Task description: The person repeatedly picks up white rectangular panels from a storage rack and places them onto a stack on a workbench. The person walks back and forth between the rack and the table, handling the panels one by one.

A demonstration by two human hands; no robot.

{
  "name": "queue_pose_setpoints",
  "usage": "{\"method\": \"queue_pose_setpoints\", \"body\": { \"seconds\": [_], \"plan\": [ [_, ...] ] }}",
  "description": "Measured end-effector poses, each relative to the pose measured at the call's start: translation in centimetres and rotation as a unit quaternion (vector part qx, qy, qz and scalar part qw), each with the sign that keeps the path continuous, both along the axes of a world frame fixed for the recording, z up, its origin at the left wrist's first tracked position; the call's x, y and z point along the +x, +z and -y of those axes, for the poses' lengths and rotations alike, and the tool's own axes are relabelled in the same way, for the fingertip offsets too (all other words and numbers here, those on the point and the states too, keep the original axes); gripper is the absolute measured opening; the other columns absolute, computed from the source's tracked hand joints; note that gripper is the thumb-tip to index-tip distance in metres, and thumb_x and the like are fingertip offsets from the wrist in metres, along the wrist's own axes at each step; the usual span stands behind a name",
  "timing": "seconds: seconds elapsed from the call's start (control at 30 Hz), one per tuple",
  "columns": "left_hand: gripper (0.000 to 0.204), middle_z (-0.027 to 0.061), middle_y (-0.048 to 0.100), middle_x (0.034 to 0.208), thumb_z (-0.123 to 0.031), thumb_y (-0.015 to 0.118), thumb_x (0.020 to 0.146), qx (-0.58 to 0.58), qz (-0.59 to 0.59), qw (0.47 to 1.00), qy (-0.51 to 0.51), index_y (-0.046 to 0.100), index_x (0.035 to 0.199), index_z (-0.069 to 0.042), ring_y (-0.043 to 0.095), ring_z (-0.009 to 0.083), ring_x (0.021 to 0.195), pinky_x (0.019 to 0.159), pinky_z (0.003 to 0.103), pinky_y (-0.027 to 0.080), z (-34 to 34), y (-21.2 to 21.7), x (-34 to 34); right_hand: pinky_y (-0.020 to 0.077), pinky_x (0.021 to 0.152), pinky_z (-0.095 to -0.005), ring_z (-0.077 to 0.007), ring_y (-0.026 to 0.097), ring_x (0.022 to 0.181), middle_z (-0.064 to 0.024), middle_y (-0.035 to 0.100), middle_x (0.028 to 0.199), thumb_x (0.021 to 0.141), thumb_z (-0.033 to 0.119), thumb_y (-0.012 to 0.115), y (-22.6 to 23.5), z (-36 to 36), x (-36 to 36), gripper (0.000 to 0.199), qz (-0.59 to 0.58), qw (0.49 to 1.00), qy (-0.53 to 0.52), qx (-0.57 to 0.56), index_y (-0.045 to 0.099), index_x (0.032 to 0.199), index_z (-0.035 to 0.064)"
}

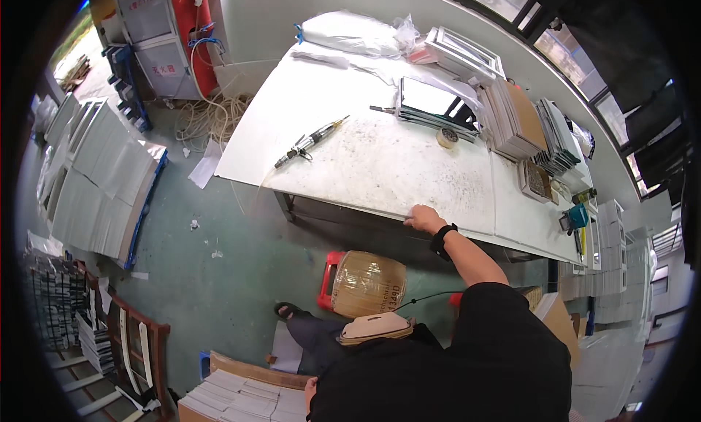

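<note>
My right hand (426, 219), with a black band at the wrist, is at the front edge of a white worktable (350, 192), its fingers curled over that edge. Low in the view, only a small part of my left hand (312, 388) shows beside a cardboard box of stacked white panels (244, 399); my body hides its fingers. On the table to the left lies a pen-shaped power tool (312, 141). Farther back are a stack of dark glossy panels (437, 104) and a roll of tape (447, 137).
Below the table, a taped carton (369, 283) sits on a red stool (328, 282). Frames and cardboard sheets (515, 119) line the table's back right, near a teal tool (575, 217). Wrapped panels (102, 188) stand on a blue pallet at left; a coiled hose (208, 119) lies on the floor.
</note>
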State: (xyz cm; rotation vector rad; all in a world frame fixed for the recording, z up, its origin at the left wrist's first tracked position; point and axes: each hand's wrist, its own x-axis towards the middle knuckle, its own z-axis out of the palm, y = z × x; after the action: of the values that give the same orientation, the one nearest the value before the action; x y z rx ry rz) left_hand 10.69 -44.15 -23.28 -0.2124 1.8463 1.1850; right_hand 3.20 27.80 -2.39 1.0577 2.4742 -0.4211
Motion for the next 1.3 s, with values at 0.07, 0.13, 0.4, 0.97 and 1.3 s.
{"method": "queue_pose_setpoints", "body": {
  "seconds": [0.07, 0.13, 0.4, 0.97, 1.3],
  "plan": [
    [0.023, 0.0098, 0.070, 0.091, -0.017, 0.065, 0.096, 0.061, 0.015, 0.998, -0.018, 0.066, 0.107, 0.003, 0.066, 0.0175, 0.086, 0.079, 0.030, 0.052, 0.3, -1.8, -5.1, 0.0566, 0.080, -0.0450, -0.0360, 0.071, 0.094, -0.0232, 0.073, 0.090, 0.082, 0.036, 0.078, -1.5, -1.0, 1.8, 0.034, 0.008, 1.000, -0.027, 0.010, 0.077, 0.090, 0.0033],
    [0.022, 0.0092, 0.070, 0.090, -0.016, 0.065, 0.096, 0.086, 0.014, 0.995, -0.049, 0.066, 0.107, 0.003, 0.066, 0.0166, 0.083, 0.077, 0.029, 0.052, 1.6, -3.3, -11.1, 0.0573, 0.082, -0.0464, -0.0380, 0.070, 0.094, -0.0236, 0.073, 0.094, 0.081, 0.037, 0.079, -1.9, 1.0, 1.7, 0.039, 0.002, 0.997, -0.031, 0.074, 0.075, 0.090, -0.0004],
    [0.024, 0.0098, 0.070, 0.093, -0.019, 0.065, 0.095, 0.121, -0.004, 0.991, -0.061, 0.066, 0.107, 0.002, 0.065, 0.0167, 0.084, 0.076, 0.031, 0.052, 10.2, -4.0, -37.7, 0.0583, 0.065, -0.0409, -0.0266, 0.072, 0.066, -0.0148, 0.073, 0.081, 0.091, 0.046, 0.069, 0.3, 19.7, -7.7, 0.047, 0.045, 0.956, -0.152, -0.248, 0.071, 0.087, -0.0013],
    [0.022, 0.0052, 0.067, 0.080, -0.018, 0.056, 0.099, 0.038, -0.078, 0.966, 0.242, 0.063, 0.111, -0.001, 0.061, 0.0112, 0.067, 0.060, 0.026, 0.050, 28.9, 10.9, -71.0, 0.0511, 0.055, -0.0307, -0.0151, 0.064, 0.061, -0.0068, 0.066, 0.073, 0.096, 0.029, 0.067, -8.4, 50.7, -54.2, 0.031, -0.047, 0.906, -0.076, -0.413, 0.063, 0.091, -0.0017],
    [0.034, 0.0046, 0.068, 0.073, -0.034, 0.053, 0.102, 0.006, 0.046, 0.898, 0.437, 0.066, 0.096, -0.003, 0.061, 0.0114, 0.058, 0.052, 0.027, 0.049, 46.5, 7.8, -74.7, 0.0569, 0.070, -0.0325, -0.0174, 0.067, 0.078, -0.0089, 0.068, 0.084, 0.097, 0.033, 0.066, -5.3, 71.7, -87.7, 0.037, 0.078, 0.892, 0.139, -0.422, 0.065, 0.103, -0.0033]
  ]
}}
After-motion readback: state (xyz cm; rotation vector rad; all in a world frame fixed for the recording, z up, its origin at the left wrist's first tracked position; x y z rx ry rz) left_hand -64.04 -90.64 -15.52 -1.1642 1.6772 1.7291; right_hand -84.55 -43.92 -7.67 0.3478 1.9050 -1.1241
